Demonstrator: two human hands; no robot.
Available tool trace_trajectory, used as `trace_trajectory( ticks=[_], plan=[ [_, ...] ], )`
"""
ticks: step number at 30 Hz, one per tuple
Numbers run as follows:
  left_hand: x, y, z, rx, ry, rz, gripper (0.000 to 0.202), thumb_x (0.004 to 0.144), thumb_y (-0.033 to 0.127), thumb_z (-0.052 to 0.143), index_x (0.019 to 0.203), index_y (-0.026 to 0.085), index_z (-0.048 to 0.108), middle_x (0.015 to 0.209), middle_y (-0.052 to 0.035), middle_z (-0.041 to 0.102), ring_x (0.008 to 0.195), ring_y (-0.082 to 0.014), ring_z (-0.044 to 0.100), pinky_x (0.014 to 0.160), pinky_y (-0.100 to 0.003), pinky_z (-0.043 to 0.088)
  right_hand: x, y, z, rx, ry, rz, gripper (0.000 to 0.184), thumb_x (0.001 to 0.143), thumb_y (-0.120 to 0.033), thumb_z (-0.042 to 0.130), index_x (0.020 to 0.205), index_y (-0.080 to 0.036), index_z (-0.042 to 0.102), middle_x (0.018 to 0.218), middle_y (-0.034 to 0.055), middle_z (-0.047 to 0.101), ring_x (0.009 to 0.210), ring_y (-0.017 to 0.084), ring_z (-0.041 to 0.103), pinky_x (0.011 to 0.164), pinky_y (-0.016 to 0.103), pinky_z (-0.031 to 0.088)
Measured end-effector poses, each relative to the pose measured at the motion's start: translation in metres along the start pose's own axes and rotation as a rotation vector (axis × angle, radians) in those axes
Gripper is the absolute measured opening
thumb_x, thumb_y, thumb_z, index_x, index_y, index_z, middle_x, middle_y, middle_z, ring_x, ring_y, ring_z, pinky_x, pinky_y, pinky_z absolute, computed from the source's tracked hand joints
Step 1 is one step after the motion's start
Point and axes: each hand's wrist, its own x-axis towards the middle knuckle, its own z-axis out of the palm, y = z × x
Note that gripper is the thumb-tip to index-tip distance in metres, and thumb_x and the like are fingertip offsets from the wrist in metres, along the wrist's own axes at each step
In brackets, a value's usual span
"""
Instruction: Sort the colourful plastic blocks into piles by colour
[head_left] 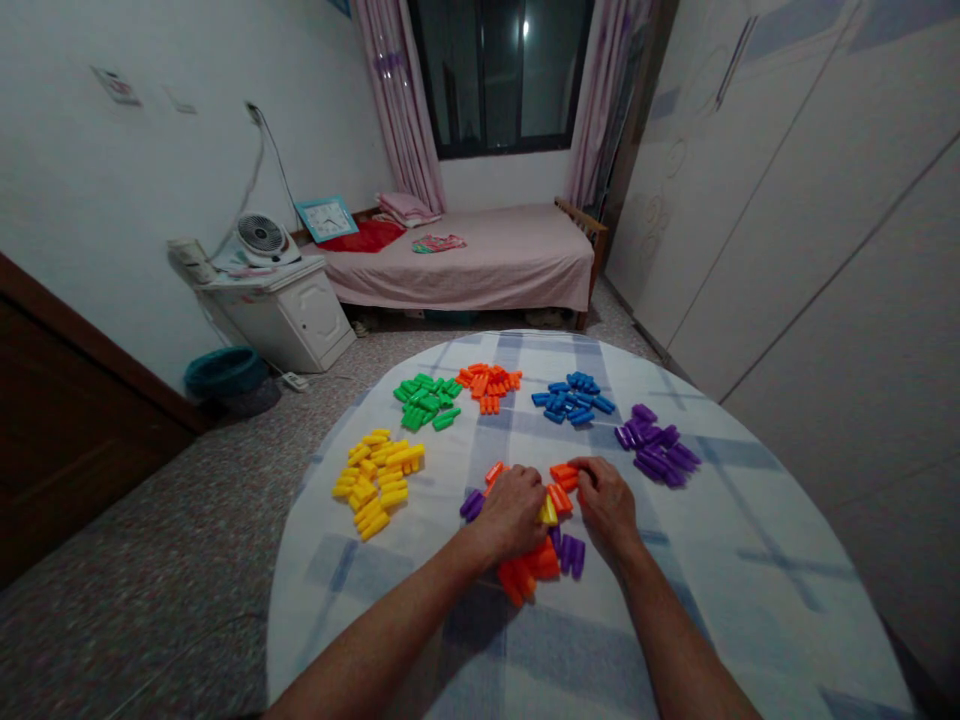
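Observation:
A cluster of orange and purple bullet-shaped plastic pieces (536,562) lies on the table in front of me, with a yellow piece (549,513) among them. My left hand (514,510) is closed palm-down over the cluster's middle, its fingertips beside the yellow piece. What it grips underneath is hidden. At the cluster's far right side, my right hand (609,502) pinches small orange pieces (564,476) between thumb and fingers. Purple pieces (573,556) lie between my wrists, and others (472,505) show left of my left hand.
Around the cluster lie sorted piles: yellow (375,480), green (426,402), orange (487,385), blue (574,398) and purple (658,447). A checked cloth covers the round table (750,600). Beyond stand a bed (480,270), a white cabinet (300,315) and a wardrobe (825,250).

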Motion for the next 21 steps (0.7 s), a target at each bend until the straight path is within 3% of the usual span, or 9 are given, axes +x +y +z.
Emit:
trace_trajectory(
  ticks=[3,6,10,14,16,18,21],
  plan=[
    [0.001,-0.003,-0.003,-0.047,0.013,0.015,0.022,0.074,0.029,0.064,0.091,0.015,0.060,0.100,-0.0115,0.062,0.098,-0.0255,0.054,0.087,-0.039,0.045,0.000,-0.001,0.000,0.001,0.004,0.000,0.027,0.082,-0.023,0.037,0.089,-0.018,0.063,0.090,0.0055,0.064,0.087,0.019,0.056,0.082,0.033,0.042],
    [-0.012,-0.018,-0.016,-0.122,0.193,-0.020,0.026,0.073,0.024,0.064,0.097,0.018,0.057,0.106,-0.0094,0.061,0.103,-0.0236,0.054,0.092,-0.039,0.044,-0.001,-0.002,0.000,0.000,0.009,0.003,0.027,0.081,-0.022,0.037,0.088,-0.018,0.063,0.090,0.0056,0.064,0.087,0.019,0.056,0.081,0.033,0.041],
    [-0.052,-0.072,-0.043,-0.005,0.517,-0.228,0.030,0.071,0.022,0.063,0.101,0.020,0.056,0.118,-0.0116,0.057,0.118,-0.0288,0.048,0.102,-0.047,0.037,-0.001,-0.003,0.000,-0.002,0.008,0.012,0.028,0.081,-0.020,0.036,0.088,-0.018,0.063,0.091,0.0054,0.064,0.087,0.019,0.057,0.081,0.032,0.041],
    [-0.101,-0.136,-0.055,0.183,0.528,-0.522,0.028,0.070,0.026,0.062,0.097,0.020,0.056,0.117,-0.0134,0.057,0.118,-0.0327,0.047,0.102,-0.049,0.037,-0.001,-0.003,0.000,-0.001,0.004,0.019,0.027,0.082,-0.022,0.037,0.089,-0.019,0.063,0.091,0.0050,0.065,0.087,0.019,0.057,0.081,0.032,0.041],
    [-0.118,-0.156,-0.053,0.227,0.507,-0.622,0.028,0.070,0.028,0.060,0.096,0.018,0.056,0.116,-0.0151,0.057,0.117,-0.0340,0.048,0.101,-0.051,0.038,-0.001,-0.004,-0.001,-0.001,0.003,0.024,0.028,0.082,-0.022,0.037,0.089,-0.019,0.064,0.091,0.0049,0.065,0.087,0.019,0.057,0.081,0.032,0.041],
    [-0.125,-0.161,-0.050,0.241,0.527,-0.681,0.031,0.070,0.028,0.058,0.099,0.018,0.056,0.119,-0.0161,0.056,0.119,-0.0356,0.046,0.101,-0.053,0.037,-0.001,-0.005,-0.001,0.001,0.002,0.026,0.028,0.082,-0.023,0.037,0.089,-0.018,0.064,0.092,0.0051,0.065,0.088,0.019,0.057,0.081,0.033,0.041],
    [-0.115,-0.145,-0.046,0.158,0.624,-0.645,0.035,0.074,0.031,0.056,0.107,0.018,0.055,0.127,-0.0155,0.052,0.125,-0.0345,0.042,0.104,-0.053,0.034,-0.001,-0.007,-0.002,0.006,0.014,0.042,0.027,0.081,-0.024,0.039,0.089,-0.018,0.064,0.091,0.0050,0.065,0.087,0.019,0.058,0.080,0.033,0.043]
  ],
)
